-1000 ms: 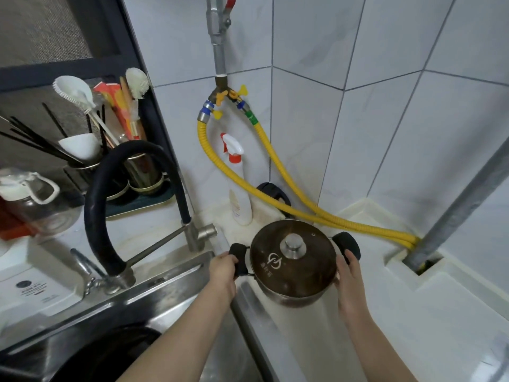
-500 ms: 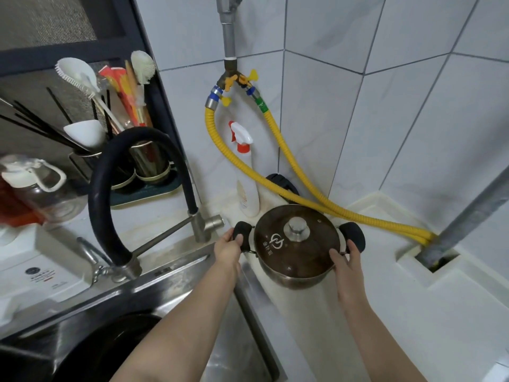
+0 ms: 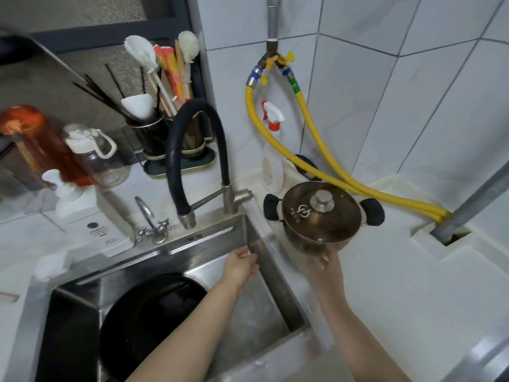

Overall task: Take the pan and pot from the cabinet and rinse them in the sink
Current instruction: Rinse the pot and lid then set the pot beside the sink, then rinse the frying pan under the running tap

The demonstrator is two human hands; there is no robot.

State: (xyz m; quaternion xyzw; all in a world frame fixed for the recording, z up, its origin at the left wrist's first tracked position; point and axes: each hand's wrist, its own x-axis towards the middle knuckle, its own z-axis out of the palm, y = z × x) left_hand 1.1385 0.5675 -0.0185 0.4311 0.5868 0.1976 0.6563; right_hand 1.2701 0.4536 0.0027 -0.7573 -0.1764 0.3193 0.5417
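The steel pot (image 3: 322, 216), with its lid on and two black side handles, stands on the white counter just right of the sink (image 3: 198, 239). A black pan (image 3: 148, 312) lies in the sink basin. My left hand (image 3: 240, 264) hovers over the sink's right inner wall, fingers loosely bent and holding nothing. My right hand (image 3: 326, 268) is blurred just in front of the pot, with its fingertips at the pot's lower front edge and not wrapped around anything.
A black hose faucet (image 3: 176, 150) arches over the sink's back edge beside a small tap (image 3: 151, 224). A spray bottle (image 3: 273, 161) and yellow hoses (image 3: 316, 150) sit behind the pot. Utensil holder (image 3: 154, 133), soap dispenser (image 3: 91, 227) and bottles (image 3: 96, 158) stand at the left.
Both hands have let go of the pot's handles and drawn back toward me, the left one over the sink. The pot now rests on the counter. The view has tilted down to show the pan.
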